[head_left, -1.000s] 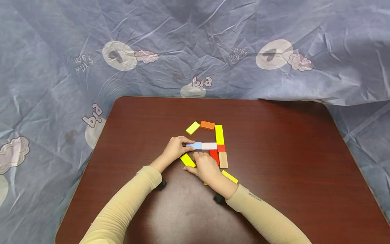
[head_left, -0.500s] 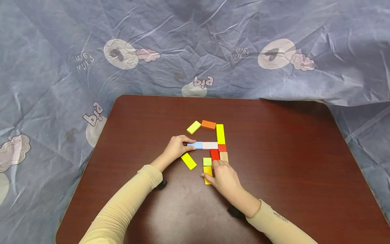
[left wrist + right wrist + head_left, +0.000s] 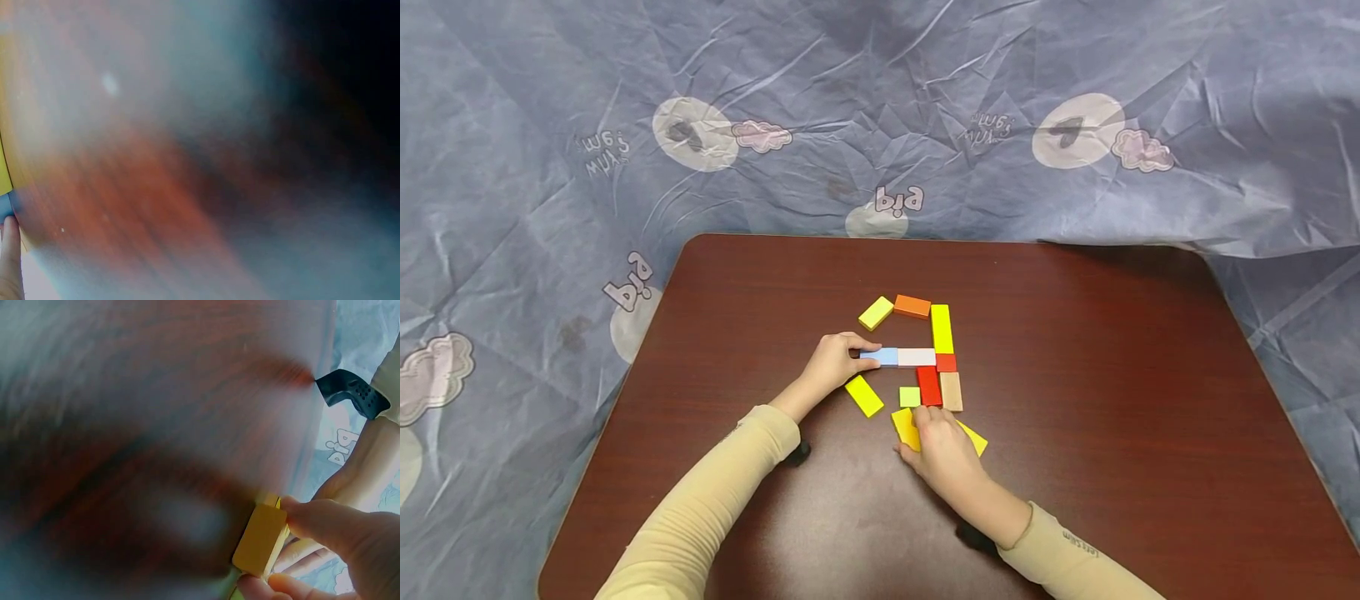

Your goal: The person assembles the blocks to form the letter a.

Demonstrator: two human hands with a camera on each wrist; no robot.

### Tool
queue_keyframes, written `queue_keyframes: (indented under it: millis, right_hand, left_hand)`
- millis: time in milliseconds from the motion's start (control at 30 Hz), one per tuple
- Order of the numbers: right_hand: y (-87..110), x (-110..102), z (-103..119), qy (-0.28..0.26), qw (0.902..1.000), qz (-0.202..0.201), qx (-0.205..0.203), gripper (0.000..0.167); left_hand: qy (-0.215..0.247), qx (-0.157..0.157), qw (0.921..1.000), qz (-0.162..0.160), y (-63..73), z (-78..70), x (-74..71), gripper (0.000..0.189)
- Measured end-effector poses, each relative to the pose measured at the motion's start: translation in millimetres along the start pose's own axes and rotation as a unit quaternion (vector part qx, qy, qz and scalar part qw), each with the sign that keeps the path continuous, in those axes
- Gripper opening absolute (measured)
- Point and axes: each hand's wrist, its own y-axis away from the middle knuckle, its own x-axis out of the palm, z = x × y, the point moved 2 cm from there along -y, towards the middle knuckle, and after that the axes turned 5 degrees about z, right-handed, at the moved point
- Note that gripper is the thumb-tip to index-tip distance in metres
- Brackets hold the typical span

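Note:
My left hand (image 3: 831, 362) pinches the left end of a light blue block (image 3: 887, 357) between thumb and fingers. A white block (image 3: 917, 357) continues the row to its right. My right hand (image 3: 951, 454) holds a deep yellow block (image 3: 904, 428) by thumb and fingertips; in the right wrist view the block (image 3: 259, 540) lies between them. Just above it sit a light green block (image 3: 909, 397), a red block (image 3: 928, 386) and a wood-coloured block (image 3: 951, 392). Another yellow block (image 3: 974, 438) is partly hidden behind the right hand.
A small red block (image 3: 946, 362), a long yellow strip (image 3: 942, 328), an orange block (image 3: 913, 307) and a pale yellow block (image 3: 876, 313) curve round the top. One yellow block (image 3: 865, 396) slants below the left hand. All lie on a brown table (image 3: 1112, 375) before a grey-blue cloth (image 3: 880, 83).
The right hand has moved right and down from beside the slanted yellow block, uncovering the light green block. The deep yellow block has turned from straight to slanted. My left hand has stayed put.

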Motion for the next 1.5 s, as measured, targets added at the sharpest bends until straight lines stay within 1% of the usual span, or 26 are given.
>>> queue_keyframes:
  millis: [67, 133, 300, 533, 633, 700, 800, 933, 1000, 1133, 1200, 1367, 1500]
  right_hand:
    - [0.5, 1.1, 0.6, -0.011, 0.9999, 0.000, 0.001, 0.040]
    - [0.8, 2.4, 0.8, -0.015, 0.9998, -0.009, -0.008, 0.037]
    - [0.3, 4.8, -0.8, -0.015, 0.9983, -0.035, -0.044, 0.030]
    - [-2.0, 5.9, -2.3, -0.024, 0.9967, -0.022, -0.074, 0.026]
    - [-2.5, 6.0, -2.0, -0.023, 0.9960, -0.025, -0.083, 0.026]
    - [-3.1, 5.5, -2.6, -0.023, 0.9959, -0.025, -0.084, 0.027]
    - [-6.7, -0.3, -6.8, -0.042, 0.9957, -0.024, -0.079, 0.025]
    - [-18.1, -16.0, -20.7, -0.063, 0.9959, -0.032, -0.056, 0.020]
    - [-25.1, -23.0, -29.5, -0.053, 0.9969, -0.036, -0.046, 0.021]
    - [-37.3, -29.1, -43.5, -0.011, 0.9982, -0.015, -0.057, 0.029]
    - [-41.9, -29.1, -47.8, 0.000, 0.9982, 0.001, -0.061, 0.033]
    - [-48.4, -26.8, -51.8, -0.001, 0.9985, 0.034, -0.043, 0.040]
    - [-49.7, -25.6, -52.7, 0.006, 0.9977, 0.053, -0.043, 0.048]
  left_hand:
    - [-0.001, 0.003, 1.0000, -0.001, -0.1, -0.4, 0.1, 0.034]
    - [-0.003, 0.004, 1.0000, -0.002, 0.0, -1.0, 0.0, 0.034]
    - [-0.004, 0.004, 1.0000, -0.003, 0.3, -2.0, -0.2, 0.035]
    - [-0.007, 0.010, 0.9999, -0.007, 0.7, -1.4, -0.1, 0.035]
    - [-0.006, 0.007, 0.9999, -0.005, 1.8, -1.4, -0.5, 0.035]
    - [-0.004, 0.008, 1.0000, -0.004, 2.0, -1.2, -0.7, 0.035]
    - [-0.001, 0.009, 1.0000, -0.003, 2.3, -1.2, -1.1, 0.035]
    - [-0.001, 0.009, 1.0000, -0.004, 1.8, -1.5, -1.6, 0.035]
    - [0.001, 0.010, 0.9999, -0.004, 1.7, -2.0, -1.9, 0.035]
    - [-0.002, 0.010, 0.9999, -0.004, 1.8, -2.1, -2.0, 0.035]
    - [-0.004, 0.010, 0.9999, -0.003, 1.7, -2.1, -1.8, 0.035]
    - [-0.004, 0.008, 1.0000, -0.002, 1.0, -1.1, -0.6, 0.035]
    - [0.000, 0.012, 0.9999, -0.003, 0.3, -0.7, -0.1, 0.034]
